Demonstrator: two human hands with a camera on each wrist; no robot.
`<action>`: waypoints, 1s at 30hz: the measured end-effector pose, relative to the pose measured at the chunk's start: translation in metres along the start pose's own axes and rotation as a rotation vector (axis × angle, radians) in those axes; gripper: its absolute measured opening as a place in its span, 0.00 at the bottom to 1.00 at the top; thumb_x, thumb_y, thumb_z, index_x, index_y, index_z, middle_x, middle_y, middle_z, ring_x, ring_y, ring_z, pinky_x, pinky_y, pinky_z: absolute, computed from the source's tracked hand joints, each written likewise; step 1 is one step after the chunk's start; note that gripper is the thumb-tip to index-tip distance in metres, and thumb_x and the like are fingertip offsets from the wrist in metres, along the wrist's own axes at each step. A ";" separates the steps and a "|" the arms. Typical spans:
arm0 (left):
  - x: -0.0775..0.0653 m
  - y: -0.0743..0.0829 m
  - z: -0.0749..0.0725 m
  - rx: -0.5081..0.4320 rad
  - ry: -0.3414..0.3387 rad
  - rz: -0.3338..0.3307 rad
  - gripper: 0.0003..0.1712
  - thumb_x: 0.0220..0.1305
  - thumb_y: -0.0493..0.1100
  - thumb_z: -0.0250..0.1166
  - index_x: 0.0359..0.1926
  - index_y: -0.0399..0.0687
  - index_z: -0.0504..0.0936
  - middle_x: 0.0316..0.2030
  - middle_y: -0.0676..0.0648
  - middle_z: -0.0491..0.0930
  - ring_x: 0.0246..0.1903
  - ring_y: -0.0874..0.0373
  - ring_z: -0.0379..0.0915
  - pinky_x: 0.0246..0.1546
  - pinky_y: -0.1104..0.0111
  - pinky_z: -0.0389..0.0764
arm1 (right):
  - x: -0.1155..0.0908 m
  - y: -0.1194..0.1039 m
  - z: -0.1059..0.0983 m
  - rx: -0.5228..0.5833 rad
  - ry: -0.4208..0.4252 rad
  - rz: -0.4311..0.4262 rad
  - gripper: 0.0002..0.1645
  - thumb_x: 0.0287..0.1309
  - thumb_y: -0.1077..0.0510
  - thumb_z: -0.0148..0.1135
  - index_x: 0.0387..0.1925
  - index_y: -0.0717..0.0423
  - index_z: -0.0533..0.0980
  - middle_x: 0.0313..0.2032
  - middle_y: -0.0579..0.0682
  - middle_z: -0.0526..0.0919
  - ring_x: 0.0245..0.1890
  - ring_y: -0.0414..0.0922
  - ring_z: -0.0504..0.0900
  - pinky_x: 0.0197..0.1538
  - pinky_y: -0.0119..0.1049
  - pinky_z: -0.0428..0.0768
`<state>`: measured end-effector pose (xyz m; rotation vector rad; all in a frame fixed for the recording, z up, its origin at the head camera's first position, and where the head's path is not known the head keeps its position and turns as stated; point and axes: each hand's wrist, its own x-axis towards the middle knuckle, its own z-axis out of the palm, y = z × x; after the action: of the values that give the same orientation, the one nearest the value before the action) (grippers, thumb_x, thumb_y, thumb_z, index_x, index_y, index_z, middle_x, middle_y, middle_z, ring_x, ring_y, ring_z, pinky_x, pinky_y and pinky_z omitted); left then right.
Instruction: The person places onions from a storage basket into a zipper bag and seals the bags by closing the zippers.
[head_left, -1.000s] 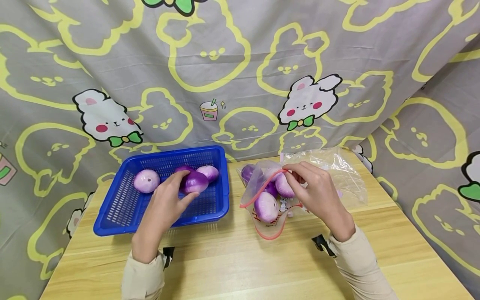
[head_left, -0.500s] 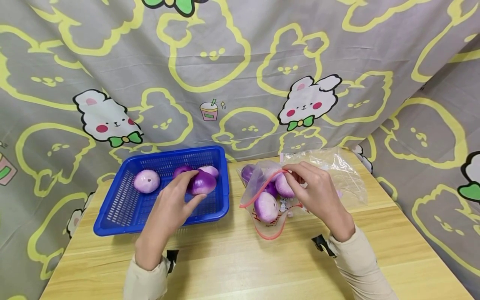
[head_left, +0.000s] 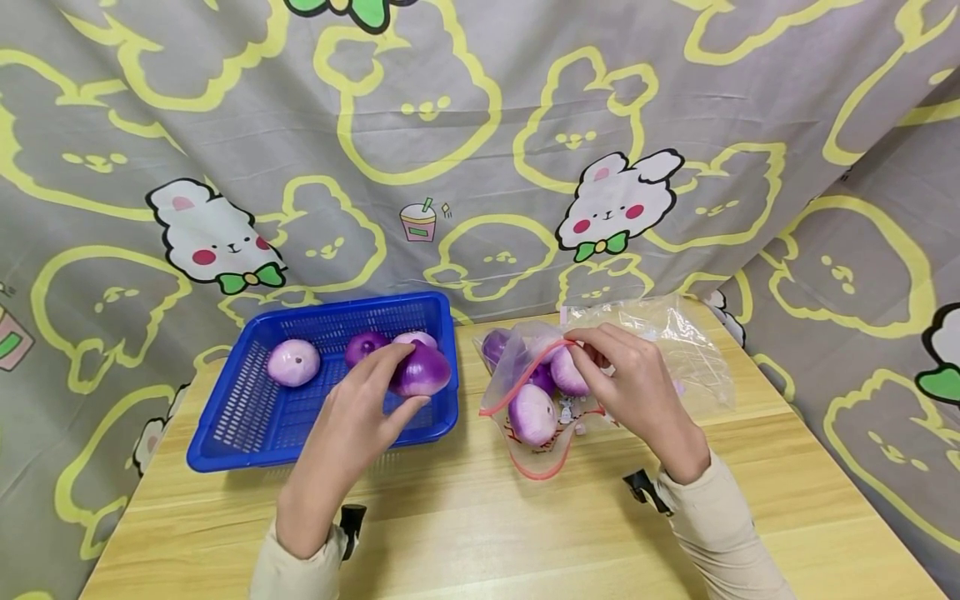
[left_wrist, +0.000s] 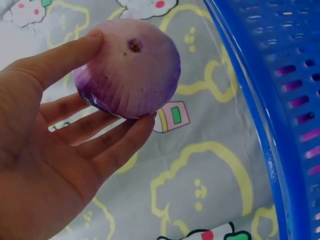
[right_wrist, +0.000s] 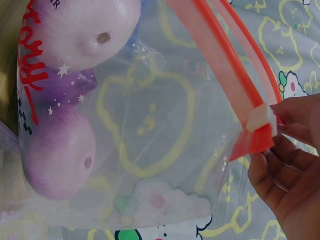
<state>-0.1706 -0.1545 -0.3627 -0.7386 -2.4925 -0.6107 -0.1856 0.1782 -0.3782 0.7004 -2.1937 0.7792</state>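
Note:
My left hand [head_left: 348, 421] holds a purple onion [head_left: 422, 371] between thumb and fingers, over the right side of the blue basket [head_left: 225, 408]. In the left wrist view that onion [left_wrist: 130, 70] turns its pale root end to the camera. Three more onions lie in the basket: a pale one [head_left: 293, 363] on the left, a dark one [head_left: 363, 346] at the back, and another partly hidden behind the held onion. With thumb and fingers, my right hand [head_left: 637, 379] pinches the red zip edge of a clear bag [right_wrist: 220, 65], its mouth spread. Several onions [head_left: 533, 414] sit inside.
Another clear plastic bag or wrapping [head_left: 690, 350] lies flat behind and right of my right hand. A wooden table [head_left: 480, 542] carries everything. A patterned grey curtain [head_left: 465, 125] hangs close behind the basket and bag.
My left hand, with the onion in its fingers, has moved right across the basket and up to its right side, uncovering the dark onion behind. My right hand and the bag have stayed put.

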 end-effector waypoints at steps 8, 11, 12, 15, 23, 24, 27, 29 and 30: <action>0.000 0.012 0.000 0.000 0.022 0.061 0.37 0.51 0.46 0.79 0.61 0.42 0.75 0.56 0.39 0.78 0.54 0.46 0.78 0.52 0.53 0.80 | 0.000 0.000 0.000 -0.003 0.000 -0.003 0.07 0.60 0.65 0.63 0.39 0.56 0.84 0.28 0.42 0.80 0.27 0.35 0.73 0.31 0.23 0.71; 0.000 0.020 0.001 -0.038 0.010 0.083 0.37 0.53 0.45 0.78 0.62 0.42 0.75 0.58 0.40 0.77 0.56 0.47 0.76 0.55 0.54 0.79 | 0.000 0.000 0.000 -0.004 -0.002 -0.002 0.07 0.60 0.65 0.63 0.39 0.56 0.84 0.28 0.42 0.80 0.27 0.35 0.73 0.31 0.23 0.71; -0.001 0.024 0.001 -0.061 0.004 0.095 0.37 0.53 0.45 0.78 0.62 0.42 0.75 0.59 0.41 0.77 0.57 0.47 0.76 0.56 0.54 0.78 | 0.000 0.000 0.000 -0.005 -0.004 -0.002 0.07 0.60 0.65 0.63 0.39 0.56 0.84 0.28 0.42 0.80 0.27 0.35 0.73 0.30 0.23 0.71; -0.002 0.036 0.002 -0.128 -0.017 0.140 0.36 0.55 0.45 0.77 0.63 0.43 0.75 0.61 0.42 0.76 0.60 0.49 0.74 0.59 0.56 0.76 | 0.000 0.000 0.000 -0.007 -0.003 -0.002 0.07 0.60 0.65 0.63 0.39 0.56 0.84 0.28 0.42 0.80 0.27 0.35 0.73 0.30 0.24 0.71; -0.005 0.066 0.006 -0.169 -0.088 0.229 0.35 0.57 0.45 0.75 0.64 0.45 0.74 0.62 0.44 0.74 0.62 0.52 0.70 0.62 0.60 0.73 | -0.001 0.000 0.001 -0.001 0.023 -0.025 0.09 0.57 0.68 0.66 0.39 0.57 0.85 0.27 0.43 0.80 0.26 0.35 0.73 0.29 0.25 0.71; -0.005 0.068 0.007 -0.172 -0.093 0.237 0.35 0.57 0.44 0.75 0.64 0.45 0.74 0.62 0.44 0.73 0.63 0.52 0.70 0.62 0.60 0.73 | -0.001 0.000 0.001 -0.005 0.026 -0.029 0.09 0.56 0.68 0.66 0.39 0.57 0.85 0.27 0.43 0.80 0.26 0.35 0.73 0.29 0.25 0.72; -0.006 0.073 0.012 -0.180 -0.100 0.254 0.34 0.58 0.44 0.74 0.64 0.44 0.74 0.63 0.43 0.72 0.63 0.51 0.69 0.62 0.60 0.73 | -0.001 -0.001 0.001 -0.009 0.026 -0.028 0.10 0.56 0.69 0.66 0.40 0.57 0.85 0.27 0.43 0.80 0.26 0.35 0.73 0.28 0.26 0.72; -0.007 0.076 0.016 -0.181 -0.112 0.254 0.34 0.59 0.44 0.74 0.65 0.44 0.73 0.64 0.44 0.69 0.63 0.52 0.68 0.61 0.61 0.75 | -0.001 -0.001 0.001 -0.009 0.023 -0.024 0.09 0.57 0.68 0.66 0.40 0.57 0.85 0.27 0.43 0.80 0.26 0.35 0.73 0.28 0.26 0.72; -0.008 0.077 0.019 -0.180 -0.116 0.256 0.34 0.59 0.44 0.74 0.65 0.44 0.73 0.64 0.43 0.69 0.63 0.51 0.68 0.60 0.62 0.75 | -0.001 -0.001 0.001 -0.008 0.023 -0.024 0.09 0.57 0.67 0.66 0.39 0.57 0.85 0.27 0.43 0.80 0.26 0.35 0.73 0.28 0.26 0.72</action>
<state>-0.1249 -0.0889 -0.3602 -1.1699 -2.4121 -0.7203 -0.1850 0.1768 -0.3791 0.7097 -2.1627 0.7626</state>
